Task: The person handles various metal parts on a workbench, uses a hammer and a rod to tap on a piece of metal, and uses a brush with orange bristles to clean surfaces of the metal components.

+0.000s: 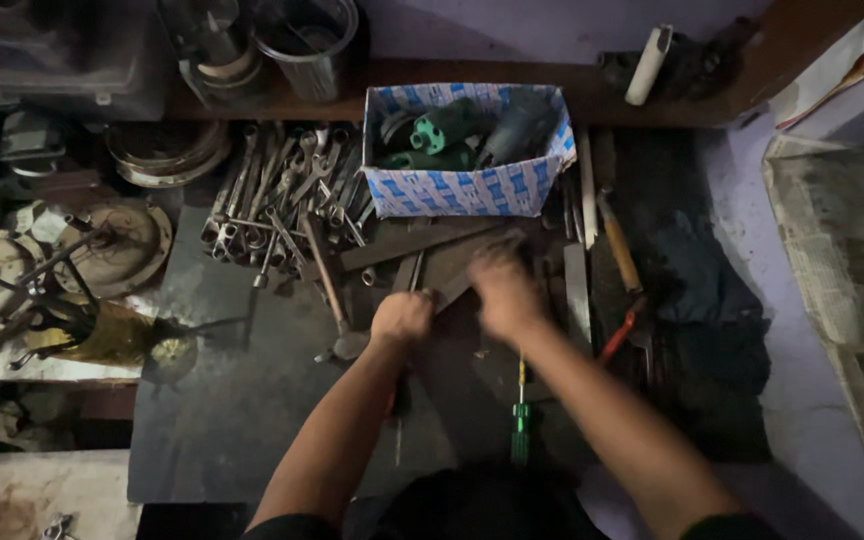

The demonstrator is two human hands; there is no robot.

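At the centre of the frame, the left hand (402, 318) is closed in a fist around a dark tool handle, too dim to identify. Just right of it, the blurred right hand (504, 290) rests fingers-down on flat metal bars (422, 245); whether it grips anything cannot be told. A hammer (337, 300) lies just left. A green-handled screwdriver (521, 425) lies below. Spanners (282, 195) pile at upper left on the dark surface (222, 400), beside a blue-and-white box (462, 190).
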